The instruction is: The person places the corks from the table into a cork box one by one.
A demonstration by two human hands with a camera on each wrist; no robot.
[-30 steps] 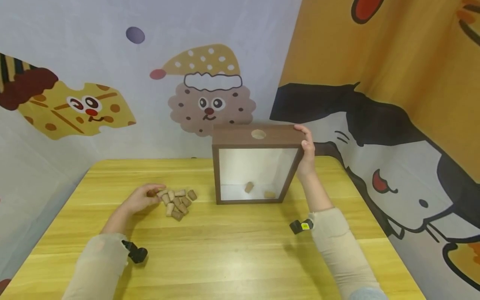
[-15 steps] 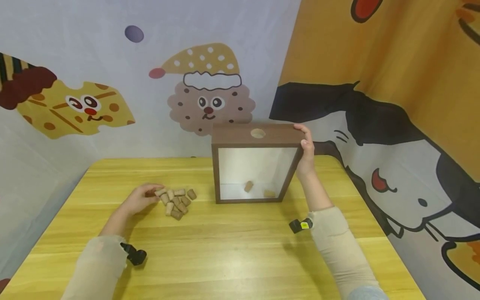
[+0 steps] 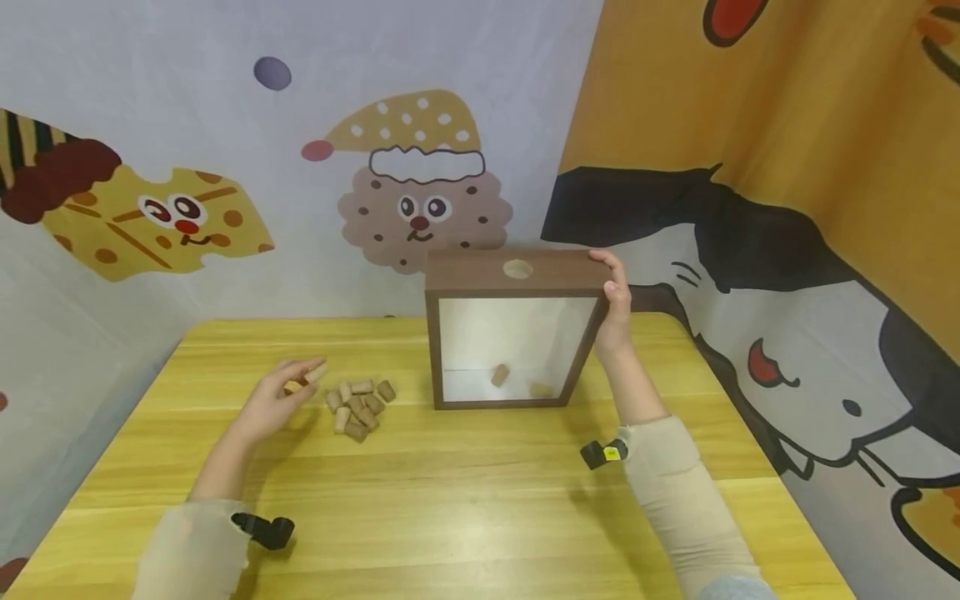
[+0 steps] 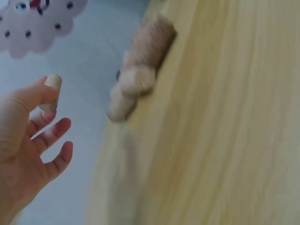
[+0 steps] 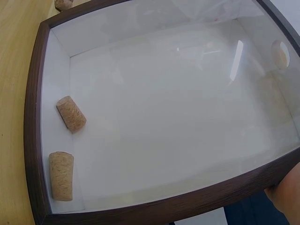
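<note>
A light-brown cylindrical cork stopper is in the left hand, beside and clear of the pile. Thumb and index finger pinch it, partly covering its surface; the remaining fingers are loosely bent and spread.

The pile of tan and brown cork stoppers lies on the yellow wood-grain table. It is blurred in the left wrist view, and overlap makes an exact count uncertain.

The dark-brown rectangular box with a clear front pane and white interior stands to the right of the pile. A round hole opens in its top. Two loose corks rest inside at the bottom. Glare crosses the pane.

The right hand is curled around the box's upper right corner, thumb at the front edge; its other fingers are partly hidden. The right wrist view cuts this hand off.

A black wrist camera carries a yellow label, too small to read. The cartoon-printed backdrop is cropped at the edges.
</note>
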